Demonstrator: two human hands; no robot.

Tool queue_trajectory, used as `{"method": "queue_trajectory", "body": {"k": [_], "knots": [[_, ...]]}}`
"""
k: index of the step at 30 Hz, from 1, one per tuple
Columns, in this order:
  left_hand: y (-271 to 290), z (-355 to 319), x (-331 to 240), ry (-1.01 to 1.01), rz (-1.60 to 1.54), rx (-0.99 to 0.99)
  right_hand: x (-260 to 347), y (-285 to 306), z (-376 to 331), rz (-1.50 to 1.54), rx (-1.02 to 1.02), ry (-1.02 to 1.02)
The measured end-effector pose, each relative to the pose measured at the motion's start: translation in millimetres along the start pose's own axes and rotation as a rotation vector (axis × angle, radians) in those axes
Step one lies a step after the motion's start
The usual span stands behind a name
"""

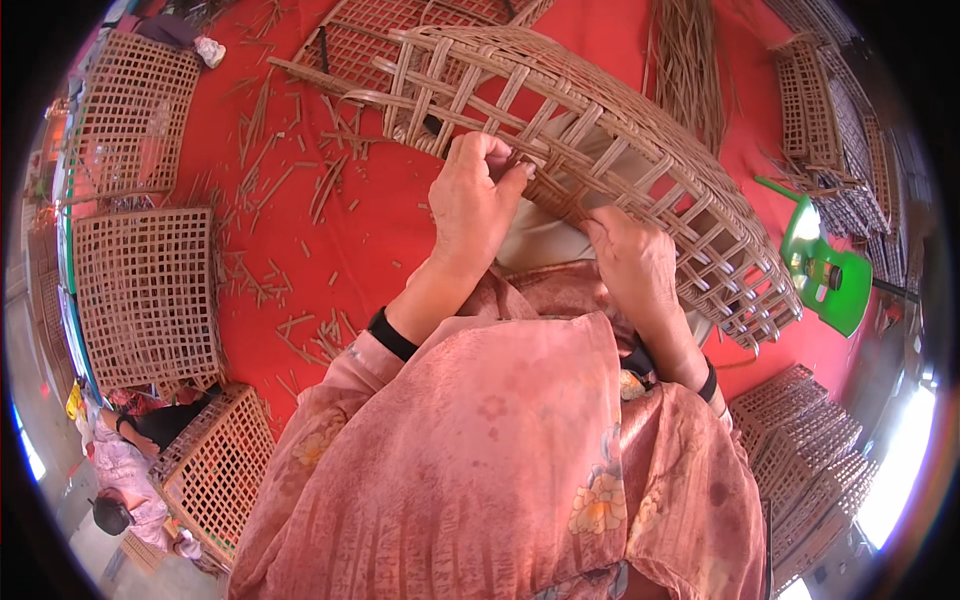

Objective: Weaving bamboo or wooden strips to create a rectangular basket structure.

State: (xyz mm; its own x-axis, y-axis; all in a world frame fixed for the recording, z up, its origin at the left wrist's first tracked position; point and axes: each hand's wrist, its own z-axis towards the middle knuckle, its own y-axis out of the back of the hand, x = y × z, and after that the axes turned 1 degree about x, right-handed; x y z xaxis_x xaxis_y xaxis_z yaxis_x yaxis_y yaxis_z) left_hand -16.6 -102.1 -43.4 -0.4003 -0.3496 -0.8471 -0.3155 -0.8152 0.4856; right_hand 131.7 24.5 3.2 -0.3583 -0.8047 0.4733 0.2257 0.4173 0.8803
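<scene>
The person is mid-weave on the rim of a wicker basket [590, 160] held over the lap, above the red floor [380, 230]. The left hand [475, 195] pinches a strip at the rim; the right hand [630, 260] clasps the edge. Judging by this, tucking that strip needs steady tension.

woven panels [148, 292] | green stool [828, 270] | cane bundle [690, 60] | red mat [330, 250]

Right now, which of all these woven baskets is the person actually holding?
The half-woven basket at centre, gripped by the left hand and right hand; the others lie untouched on the red floor.
</scene>
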Motion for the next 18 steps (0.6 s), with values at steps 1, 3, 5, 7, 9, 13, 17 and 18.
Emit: {"method": "queue_trajectory", "body": {"k": [1, 3, 5, 7, 9, 13, 17, 18], "knots": [[0.3, -0.8, -0.8, 0.016, 0.015, 0.011, 0.1, 0.9, -0.8, 0.000, 0.001, -0.001], [1.1, -1.4, -2.3, 0.029, 0.026, 0.019, -0.2, 0.8, 0.0, 0.029, 0.011, -0.002], [2.5, -3.1, -3.9, -0.004, 0.074, 0.031, -1.1, -1.6, 3.3, 0.013, 0.007, 0.003], [3.0, -4.2, -4.5, -0.050, 0.130, 0.042, -2.8, -4.8, 7.9, -0.004, -0.010, 0.012], [1.8, -4.2, -4.1, -0.093, 0.185, 0.054, -3.6, -8.9, 12.1, -0.034, -0.004, 0.014], [-3.1, -0.8, -2.0, -0.071, 0.121, 0.060, -2.9, -14.2, 16.0, -0.082, 0.000, -0.005], [-0.6, 4.0, 0.2, -0.043, -0.087, 0.110, -1.9, -15.9, 15.0, -0.073, -0.039, -0.014], [2.0, 4.4, 0.5, -0.055, -0.084, 0.089, -2.1, -16.3, 14.6, -0.064, -0.032, -0.032]]}}
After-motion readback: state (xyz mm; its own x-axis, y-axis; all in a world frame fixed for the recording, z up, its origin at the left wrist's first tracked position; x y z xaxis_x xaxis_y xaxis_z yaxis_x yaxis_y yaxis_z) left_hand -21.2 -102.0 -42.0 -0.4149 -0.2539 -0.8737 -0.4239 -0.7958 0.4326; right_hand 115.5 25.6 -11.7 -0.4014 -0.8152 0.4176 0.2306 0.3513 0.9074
